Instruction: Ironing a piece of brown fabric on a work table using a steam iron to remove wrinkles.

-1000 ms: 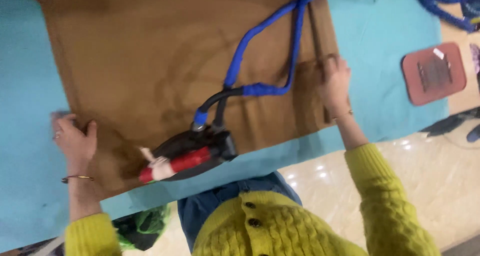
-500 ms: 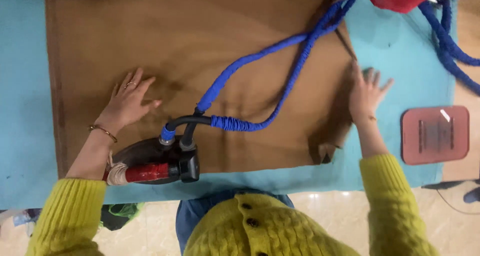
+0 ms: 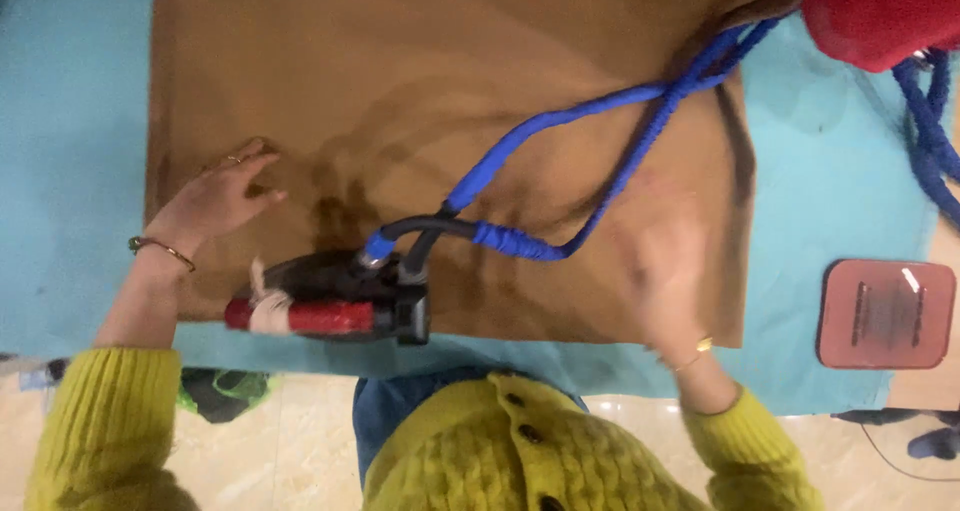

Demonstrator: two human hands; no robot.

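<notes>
While the teal-covered worktop (image 3: 70,151) is carrying everything, a brown cloth (image 3: 430,91) is lying spread flat over most of it, wider in view than half a second ago. A blue braided hose (image 3: 600,136) is looping across the cloth to an iron (image 3: 330,296) with a red handle, standing near the cloth's near edge, untouched. A red bundle (image 3: 880,11) is showing at the far right corner; a reddish-brown pad (image 3: 885,314) is resting beside the cloth. The left hand (image 3: 215,201) is pressing flat on the cloth, fingers (image 3: 262,151) spread, gripping nothing. The right hand (image 3: 665,271), blurred, is sweeping over the cloth, having shifted inward; it looks open and empty, so smoothing seems to be continuing.
</notes>
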